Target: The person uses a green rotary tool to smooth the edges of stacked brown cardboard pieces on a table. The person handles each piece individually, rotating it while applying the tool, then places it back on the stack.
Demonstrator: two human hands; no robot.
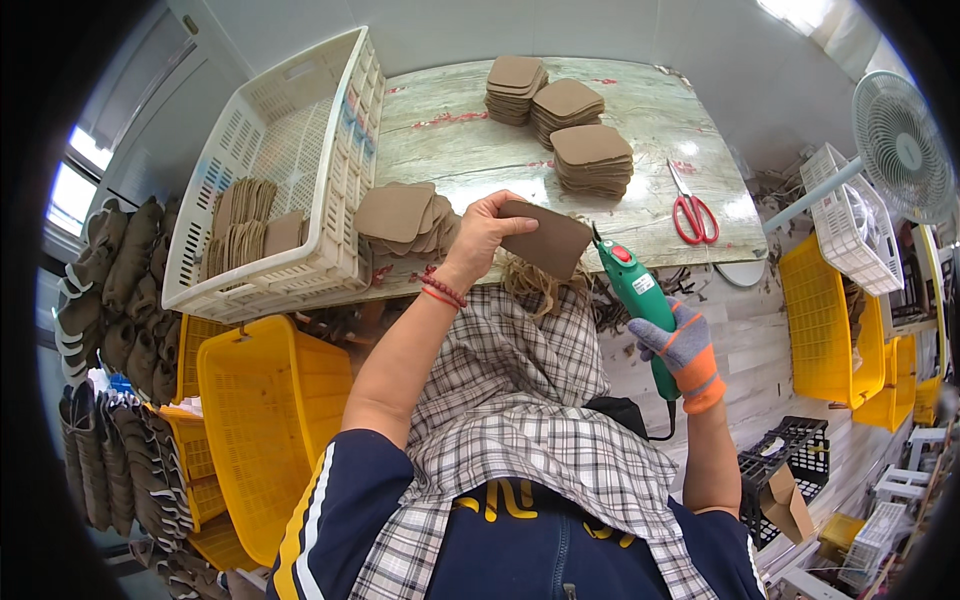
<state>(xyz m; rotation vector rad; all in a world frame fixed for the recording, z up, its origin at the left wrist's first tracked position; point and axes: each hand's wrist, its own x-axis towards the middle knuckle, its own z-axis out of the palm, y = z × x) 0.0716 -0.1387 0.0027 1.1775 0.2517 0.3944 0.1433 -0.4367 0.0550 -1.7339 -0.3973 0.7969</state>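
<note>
Between the thumb and fingers of my left hand (478,240) is a brown rounded-corner pad (548,240), held tilted over the table's front edge. My right hand (683,350), in a grey and orange glove, is wrapped round a green electric cutter (640,290) with a red button. The cutter's tip is close to the pad's right edge; whether they touch I cannot tell. Pale trimmed strips (532,283) hang below the pad over my checked apron (500,365). Left of my left hand lies a loose pile of similar pads (400,215).
Several neat pad stacks (592,150) stand farther back on the table (450,130). Red-handled scissors (692,215) lie at its right. A white crate (345,170) with pads stands at the left. Yellow bins (240,400), a fan (903,145) and a black crate (800,445) surround me; scraps litter the floor.
</note>
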